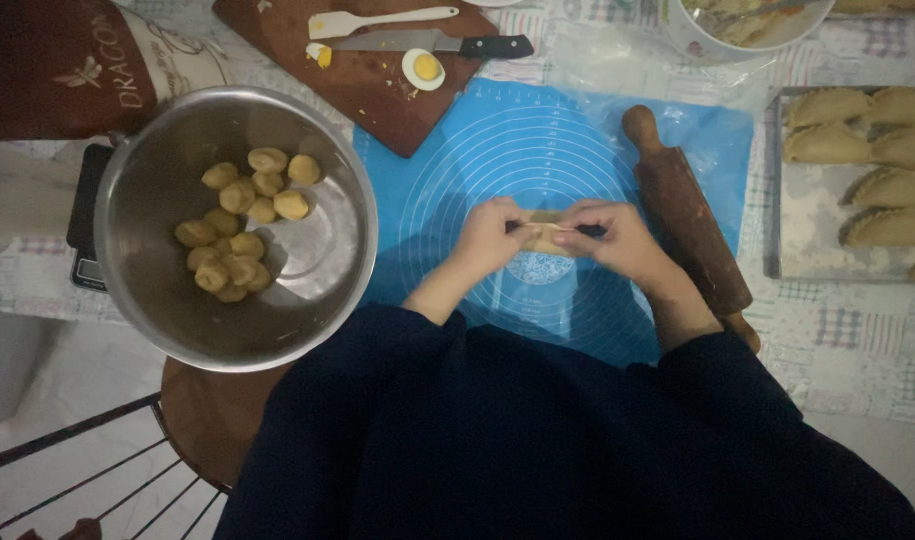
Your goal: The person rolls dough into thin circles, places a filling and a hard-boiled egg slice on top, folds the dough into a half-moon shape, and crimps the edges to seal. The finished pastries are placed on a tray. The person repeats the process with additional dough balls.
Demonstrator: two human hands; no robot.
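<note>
Left hand (490,240) and right hand (618,240): fingers curling closed, both pinching one folded dough piece (546,234) between them, over the centre of the blue mat (458,180). Rolling pin (686,222) lying just right. Steel bowl (328,300) of dough balls (240,225) sitting left; tray (773,180) of pastries (868,150) lying far right.
</note>
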